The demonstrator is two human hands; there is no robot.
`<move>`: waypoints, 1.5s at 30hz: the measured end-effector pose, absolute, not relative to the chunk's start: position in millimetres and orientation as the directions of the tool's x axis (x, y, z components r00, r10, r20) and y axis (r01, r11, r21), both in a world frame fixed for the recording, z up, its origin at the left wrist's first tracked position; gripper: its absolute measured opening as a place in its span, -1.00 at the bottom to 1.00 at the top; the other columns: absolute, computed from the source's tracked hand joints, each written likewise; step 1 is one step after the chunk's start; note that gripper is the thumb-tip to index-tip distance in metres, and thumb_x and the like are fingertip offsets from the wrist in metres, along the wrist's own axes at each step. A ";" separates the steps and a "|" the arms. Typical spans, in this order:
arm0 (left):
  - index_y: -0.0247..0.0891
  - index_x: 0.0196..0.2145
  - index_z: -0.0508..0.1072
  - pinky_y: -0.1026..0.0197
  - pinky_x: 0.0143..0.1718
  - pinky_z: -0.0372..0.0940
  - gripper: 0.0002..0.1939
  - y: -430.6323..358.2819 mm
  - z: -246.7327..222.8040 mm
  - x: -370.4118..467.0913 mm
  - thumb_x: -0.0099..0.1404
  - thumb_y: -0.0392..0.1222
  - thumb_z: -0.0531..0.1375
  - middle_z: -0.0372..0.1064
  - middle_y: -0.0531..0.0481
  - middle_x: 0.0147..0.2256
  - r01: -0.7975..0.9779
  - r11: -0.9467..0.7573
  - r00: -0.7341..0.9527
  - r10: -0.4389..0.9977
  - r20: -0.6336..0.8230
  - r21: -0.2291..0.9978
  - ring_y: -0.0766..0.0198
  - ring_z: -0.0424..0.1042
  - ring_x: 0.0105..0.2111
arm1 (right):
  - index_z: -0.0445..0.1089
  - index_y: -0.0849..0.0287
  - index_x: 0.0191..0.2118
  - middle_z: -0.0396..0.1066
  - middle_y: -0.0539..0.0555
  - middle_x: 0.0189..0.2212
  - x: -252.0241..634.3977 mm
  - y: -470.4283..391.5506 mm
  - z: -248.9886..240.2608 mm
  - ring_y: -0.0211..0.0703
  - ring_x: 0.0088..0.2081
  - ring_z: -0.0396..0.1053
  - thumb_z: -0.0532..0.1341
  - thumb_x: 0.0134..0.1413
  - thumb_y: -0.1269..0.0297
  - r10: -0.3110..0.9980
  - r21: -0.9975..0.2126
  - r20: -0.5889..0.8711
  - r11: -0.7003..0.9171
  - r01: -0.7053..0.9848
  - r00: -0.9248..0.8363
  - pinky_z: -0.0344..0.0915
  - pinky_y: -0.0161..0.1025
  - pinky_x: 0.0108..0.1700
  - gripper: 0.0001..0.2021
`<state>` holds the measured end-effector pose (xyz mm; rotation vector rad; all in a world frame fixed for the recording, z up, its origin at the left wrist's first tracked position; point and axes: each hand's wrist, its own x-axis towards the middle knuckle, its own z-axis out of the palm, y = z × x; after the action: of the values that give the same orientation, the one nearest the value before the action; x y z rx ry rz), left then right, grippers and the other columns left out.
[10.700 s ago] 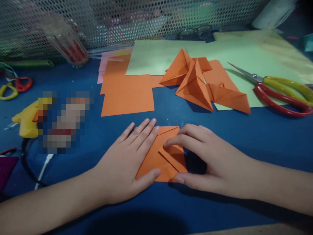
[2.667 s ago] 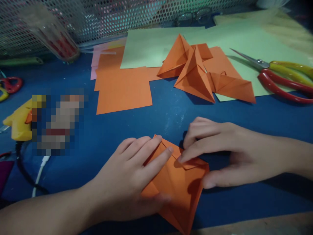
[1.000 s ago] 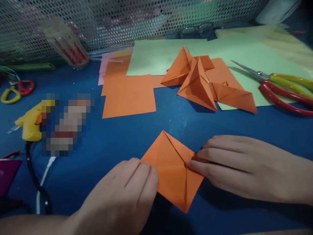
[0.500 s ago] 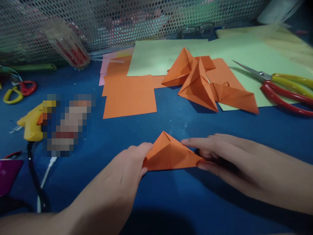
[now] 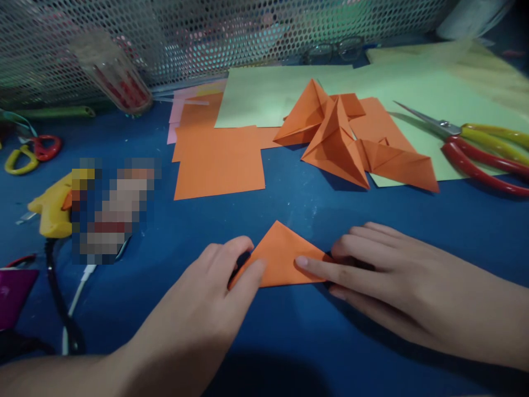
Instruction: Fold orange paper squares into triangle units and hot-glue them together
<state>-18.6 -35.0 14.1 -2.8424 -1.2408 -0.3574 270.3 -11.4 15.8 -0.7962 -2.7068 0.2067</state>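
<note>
"Where is the folded orange paper [image 5: 283, 251] lying, and which way is it pointing?"

"From my end, I'm seeing it lying on the near middle of the tabletop [image 5: 198, 226], between the hands. Its apex is pointing away from the wearer, and its long axis, the straight near edge, is running left to right."

"And the grip on each side?"

"The left hand [image 5: 198, 303] is resting its thumb on the paper while its index finger is curving by the edge, so that grip is standing apart. The right hand [image 5: 384, 281] is laying its index finger on top; its other fingers are hiding the corner, and I can't tell whether that grip is closing there."

"What are you getting of the surroundings?"

"I'm looking at speckled blue, with a perforated metal panel [image 5: 185, 33] running along the back. Scissors [image 5: 448, 127] with red and yellow handles are lying over pale green sheets [image 5: 256, 94]."

"Shapes and textures?"

"Flat orange squares [image 5: 221, 165] are overlapping, and sharply creased orange models [image 5: 336, 149] are rising into peaks. A clear jar [image 5: 119, 82] is showing red pieces inside."
</note>
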 end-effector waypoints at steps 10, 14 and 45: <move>-0.29 0.11 0.55 0.18 0.27 0.40 -0.51 -35.0 16.2 -10.9 0.51 -0.54 -0.09 0.55 -0.08 0.19 0.551 -0.834 0.799 0.537 0.271 0.031 0.18 0.49 0.23 | 0.58 0.03 0.08 0.50 0.05 -0.27 287.5 -6.3 14.4 -0.28 -0.33 0.50 0.07 0.51 0.34 0.702 -0.654 0.080 0.573 0.495 -0.707 0.45 -0.37 -0.30 -0.68; -0.36 0.23 0.48 0.08 0.40 0.29 -0.56 -40.1 11.2 -12.6 0.50 -0.43 0.03 0.39 -0.19 0.34 0.526 -0.842 0.825 0.539 0.171 0.116 0.07 0.31 0.40 | 0.59 0.01 0.06 0.48 0.06 -0.24 284.5 -6.6 17.9 -0.28 -0.31 0.50 0.08 0.50 0.33 0.681 -0.567 0.135 0.649 0.508 -0.719 0.47 -0.37 -0.31 -0.69; -0.22 0.18 0.36 -0.16 0.06 0.41 -0.23 -29.3 14.7 -1.4 0.18 0.21 0.47 0.06 -0.39 0.49 0.708 -0.623 0.680 0.728 -0.083 0.334 -0.13 0.36 0.13 | 0.43 0.28 0.31 0.46 0.22 0.29 277.3 -68.9 -15.8 0.15 0.38 0.31 0.08 0.50 0.21 0.576 -0.050 0.325 0.803 0.594 -0.750 0.30 0.13 0.42 -0.56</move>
<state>-1.4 -29.3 14.7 -3.1869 -1.4121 -0.1058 277.3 -68.9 -15.8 -0.8913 -2.6648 -0.0800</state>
